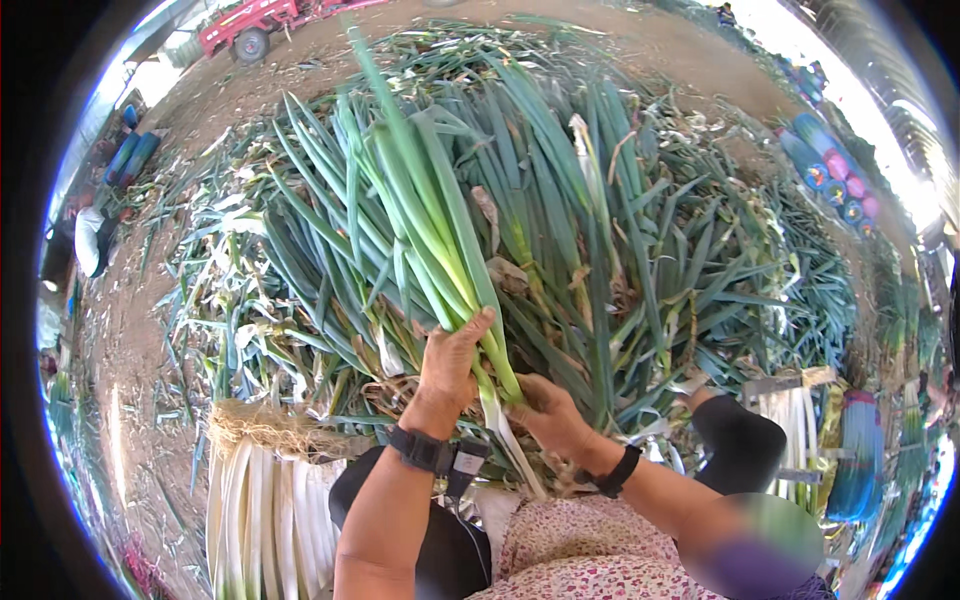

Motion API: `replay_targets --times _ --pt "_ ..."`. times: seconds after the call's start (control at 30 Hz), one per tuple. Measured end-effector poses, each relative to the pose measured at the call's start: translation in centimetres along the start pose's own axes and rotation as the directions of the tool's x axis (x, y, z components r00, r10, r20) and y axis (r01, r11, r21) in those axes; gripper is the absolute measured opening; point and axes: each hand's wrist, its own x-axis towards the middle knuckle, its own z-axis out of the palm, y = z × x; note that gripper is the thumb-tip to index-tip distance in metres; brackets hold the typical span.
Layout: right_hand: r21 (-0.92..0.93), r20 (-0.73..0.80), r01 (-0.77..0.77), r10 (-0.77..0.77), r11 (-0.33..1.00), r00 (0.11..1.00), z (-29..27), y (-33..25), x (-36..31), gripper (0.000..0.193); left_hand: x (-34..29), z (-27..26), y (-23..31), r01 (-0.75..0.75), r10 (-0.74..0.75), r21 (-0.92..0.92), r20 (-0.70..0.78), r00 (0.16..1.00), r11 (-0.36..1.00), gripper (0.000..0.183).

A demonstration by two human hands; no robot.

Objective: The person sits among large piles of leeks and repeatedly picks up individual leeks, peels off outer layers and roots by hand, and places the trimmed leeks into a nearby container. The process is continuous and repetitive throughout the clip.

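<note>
My left hand (458, 360) is wrapped around the stalk of a long green onion (430, 220). Its bright green leaves fan up and away over the pile, and its white lower stalk slants down toward my lap. Lower on the same stalk, my right hand (553, 418) pinches it from the right side, with some fingertips hidden behind it. A pale strip hangs below both hands; whether it is the stalk's end or a loose outer layer, I cannot tell. Directly ahead lies a large heap of green onions (560, 220).
Bundled white onion stalks (265, 510) with tangled roots stand at my left knee. More white stalks (795, 430) lie by a wooden frame on the right. Blue and pink bundles (835, 175) sit at the far right. A red wheeled cart (250, 30) stands at the back left.
</note>
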Motion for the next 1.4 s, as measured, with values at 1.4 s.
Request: replay_targets --times 1.4 --pt "-0.374 0.022 0.147 -0.15 0.916 0.988 -0.1 -6.6 -1.3 0.018 -1.7 -0.1 1.3 -0.297 0.297 -0.023 0.002 0.955 0.955 0.016"
